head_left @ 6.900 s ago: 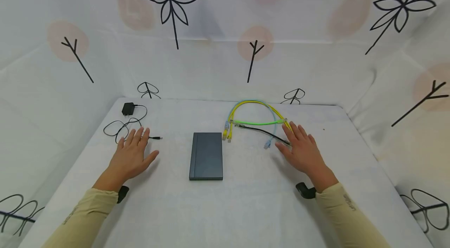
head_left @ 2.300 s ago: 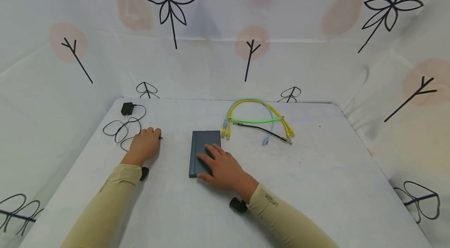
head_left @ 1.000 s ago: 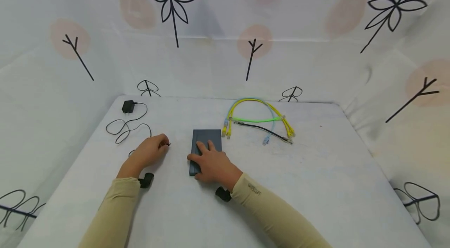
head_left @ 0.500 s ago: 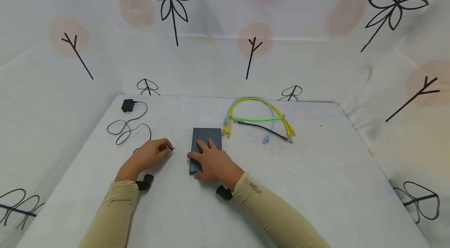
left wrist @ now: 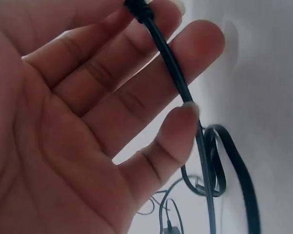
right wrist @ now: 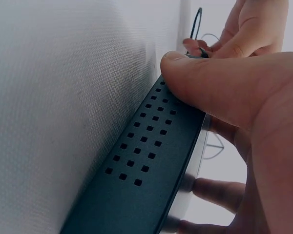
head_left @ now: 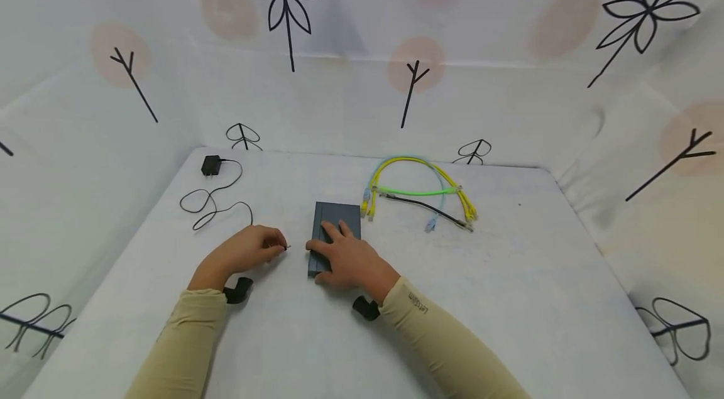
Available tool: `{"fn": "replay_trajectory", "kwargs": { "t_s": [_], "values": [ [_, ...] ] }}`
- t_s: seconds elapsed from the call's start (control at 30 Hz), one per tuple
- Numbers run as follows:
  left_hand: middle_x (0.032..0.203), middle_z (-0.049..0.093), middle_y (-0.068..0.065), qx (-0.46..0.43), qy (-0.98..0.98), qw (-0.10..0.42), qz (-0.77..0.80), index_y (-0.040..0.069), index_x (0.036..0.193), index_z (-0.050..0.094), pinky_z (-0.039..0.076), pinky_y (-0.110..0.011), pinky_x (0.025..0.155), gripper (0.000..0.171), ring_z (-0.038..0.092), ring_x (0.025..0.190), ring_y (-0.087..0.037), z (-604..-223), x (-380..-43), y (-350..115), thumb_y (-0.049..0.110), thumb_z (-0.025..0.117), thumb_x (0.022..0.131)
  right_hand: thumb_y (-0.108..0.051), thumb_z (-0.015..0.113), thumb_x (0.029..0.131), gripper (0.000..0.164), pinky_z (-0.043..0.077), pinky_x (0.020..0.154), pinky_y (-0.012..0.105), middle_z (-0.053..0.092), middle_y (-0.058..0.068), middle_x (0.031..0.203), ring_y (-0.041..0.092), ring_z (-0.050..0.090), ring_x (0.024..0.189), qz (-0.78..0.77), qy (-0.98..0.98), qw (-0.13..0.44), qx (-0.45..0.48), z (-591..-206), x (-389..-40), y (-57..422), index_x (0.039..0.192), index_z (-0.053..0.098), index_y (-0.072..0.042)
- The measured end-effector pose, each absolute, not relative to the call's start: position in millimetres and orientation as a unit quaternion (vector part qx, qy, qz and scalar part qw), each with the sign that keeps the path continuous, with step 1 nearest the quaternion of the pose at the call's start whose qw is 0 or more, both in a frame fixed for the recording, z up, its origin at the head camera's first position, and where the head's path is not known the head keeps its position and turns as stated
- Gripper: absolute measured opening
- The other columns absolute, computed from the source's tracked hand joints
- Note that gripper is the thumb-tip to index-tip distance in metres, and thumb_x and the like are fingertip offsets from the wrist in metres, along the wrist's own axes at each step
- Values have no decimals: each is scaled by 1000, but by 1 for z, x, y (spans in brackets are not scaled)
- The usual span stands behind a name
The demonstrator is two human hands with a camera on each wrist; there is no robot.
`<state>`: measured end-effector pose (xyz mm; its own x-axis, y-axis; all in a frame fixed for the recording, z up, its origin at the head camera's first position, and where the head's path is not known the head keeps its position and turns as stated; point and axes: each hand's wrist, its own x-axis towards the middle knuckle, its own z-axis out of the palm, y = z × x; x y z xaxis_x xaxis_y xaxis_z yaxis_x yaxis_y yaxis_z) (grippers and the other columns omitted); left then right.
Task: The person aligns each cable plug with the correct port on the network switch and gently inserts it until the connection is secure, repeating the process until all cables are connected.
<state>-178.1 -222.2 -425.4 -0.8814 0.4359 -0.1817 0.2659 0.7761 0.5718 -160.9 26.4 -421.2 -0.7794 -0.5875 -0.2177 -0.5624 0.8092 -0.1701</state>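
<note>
My left hand (head_left: 249, 251) pinches the thin black cord of a power adapter (head_left: 211, 165) close to its plug (head_left: 286, 247), just left of the network switch (head_left: 339, 210). In the left wrist view the cord (left wrist: 173, 68) crosses the fingers, and the plug's far end is out of frame. My right hand (head_left: 351, 261) holds the dark, flat switch on the table. In the right wrist view, the thumb presses its side with rows of square vent holes (right wrist: 136, 146), while other fingers touch the top. The switch's far left edge faces the left hand.
Right of the switch lie network cables: yellow ones (head_left: 404, 159), a green one (head_left: 418, 192), a black one (head_left: 425, 205) and a light blue one with its connector (head_left: 430, 224). The adapter's cord loops over the left of the white table (head_left: 509, 311). Patterned cloth walls surround the table.
Both hands began apart and open above the table. The left then picked up the adapter's plug and has moved it right towards the switch; the right came onto the switch and stays there.
</note>
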Motion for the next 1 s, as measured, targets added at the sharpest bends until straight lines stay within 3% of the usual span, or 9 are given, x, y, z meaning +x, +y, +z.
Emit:
{"fn": "replay_trajectory", "kwargs": {
  "t_s": [0.3,0.47,0.77,1.0],
  "values": [
    [94,70,6,202,925,171,274,17,102,74,50,-30,74,15,59,82,-8,-426,-177,-210,23,62,94,-56,61,89,64,53,90,51,18,6,162,42,22,146,-50,940,121,-314,-421,-160,29,147,37,-42],
    [94,69,6,207,923,176,271,18,103,74,49,-29,71,16,57,80,-8,-428,-176,-208,25,62,94,-56,61,89,64,52,91,52,18,7,162,42,22,147,-50,940,125,-314,-421,-160,29,147,37,-42],
    [105,72,1,221,925,165,263,15,108,74,51,-33,78,22,61,90,-10,-424,-175,-208,17,58,93,-56,61,89,64,51,92,54,16,6,163,42,20,147,-52,942,124,-307,-421,-161,29,147,37,-43],
    [96,71,7,208,921,186,271,20,98,76,49,-30,73,14,60,85,-9,-422,-176,-210,18,64,91,-57,61,88,65,49,94,56,17,6,163,42,21,147,-49,942,127,-308,-420,-161,28,147,37,-42]
  ]
}}
